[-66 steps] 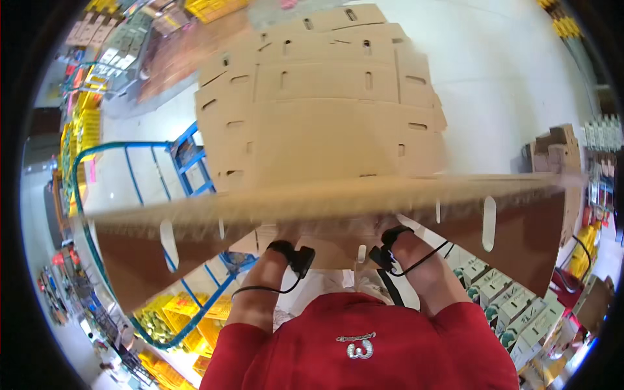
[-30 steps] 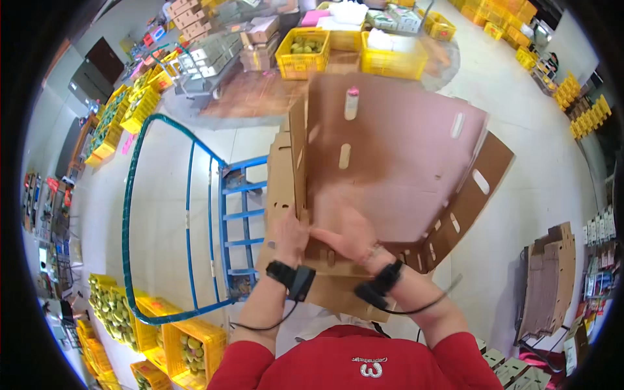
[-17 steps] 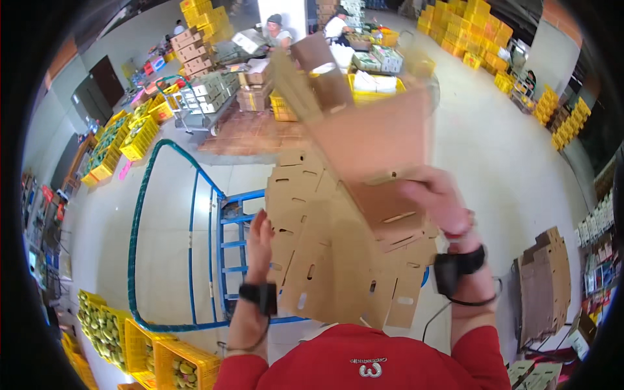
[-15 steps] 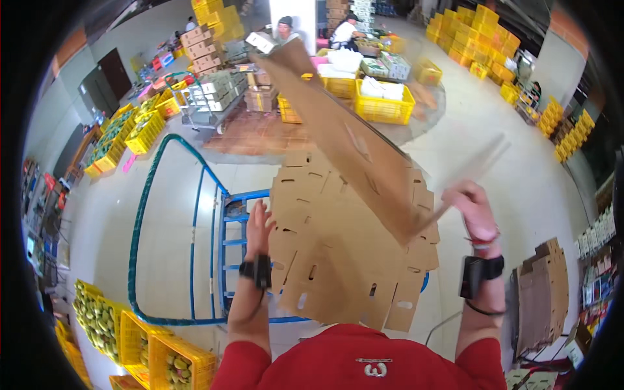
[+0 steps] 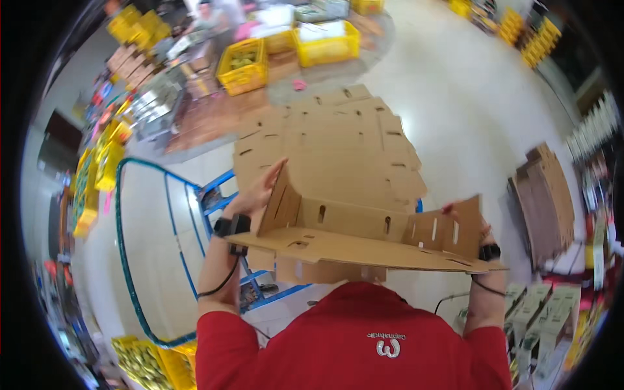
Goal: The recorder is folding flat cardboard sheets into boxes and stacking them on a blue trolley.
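Observation:
A partly folded cardboard box, with side flaps standing up and slots cut in it, is held in front of my chest. My left hand presses on the outside of its left flap, fingers stretched along the board. On the other side, my right hand grips the right flap, mostly hidden behind it, with fingertips showing near its upper edge. Just beyond lies a fanned pile of flat cardboard blanks with slots along their edges. A blue hand cart shows at the pile's left side, partly covered by it.
The cart's green-wrapped handle loops out to the left. Yellow crates stand ahead, with a blurred person beyond. More folded cardboard leans at the right, near printed cartons. Crates of green produce are at lower left.
The blurred, swinging cardboard has come down close to my chest, its flaps now raised. My left hand, formerly empty, has joined my right on it. The view has turned and tilted.

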Demonstrator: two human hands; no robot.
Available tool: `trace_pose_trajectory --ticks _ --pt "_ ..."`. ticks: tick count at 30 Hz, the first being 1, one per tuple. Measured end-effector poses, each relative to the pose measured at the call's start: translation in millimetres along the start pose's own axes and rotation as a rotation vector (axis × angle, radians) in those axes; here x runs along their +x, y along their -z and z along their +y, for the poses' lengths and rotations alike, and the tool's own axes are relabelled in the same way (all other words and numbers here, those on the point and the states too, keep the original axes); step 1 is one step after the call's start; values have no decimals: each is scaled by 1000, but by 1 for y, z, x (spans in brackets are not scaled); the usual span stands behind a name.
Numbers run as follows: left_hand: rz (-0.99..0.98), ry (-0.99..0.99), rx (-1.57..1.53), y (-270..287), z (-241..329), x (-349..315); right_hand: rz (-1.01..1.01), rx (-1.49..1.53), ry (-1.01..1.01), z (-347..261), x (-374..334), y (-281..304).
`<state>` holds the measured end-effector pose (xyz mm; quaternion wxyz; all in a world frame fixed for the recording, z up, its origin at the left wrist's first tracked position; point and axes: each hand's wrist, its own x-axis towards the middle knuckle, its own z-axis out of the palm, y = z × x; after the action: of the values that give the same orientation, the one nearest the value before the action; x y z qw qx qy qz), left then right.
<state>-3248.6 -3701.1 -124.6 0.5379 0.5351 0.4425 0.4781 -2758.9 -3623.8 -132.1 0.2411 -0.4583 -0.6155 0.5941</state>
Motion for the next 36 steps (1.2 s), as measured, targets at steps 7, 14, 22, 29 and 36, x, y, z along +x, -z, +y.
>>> trace_pose_trajectory --ticks 7,14,22,29,36 --pt "-254 190 776 -32 -14 -15 -73 -793 65 7 -22 -27" --pt "119 263 173 -39 -37 -32 -36 114 -159 72 -40 -2" --pt "295 278 387 -36 -17 -53 123 -551 310 20 5 -13" --pt "183 564 259 -50 -22 -144 -203 -651 306 20 -17 -14" --pt "178 857 -87 -65 15 -185 -429 -766 31 -14 -54 -38"
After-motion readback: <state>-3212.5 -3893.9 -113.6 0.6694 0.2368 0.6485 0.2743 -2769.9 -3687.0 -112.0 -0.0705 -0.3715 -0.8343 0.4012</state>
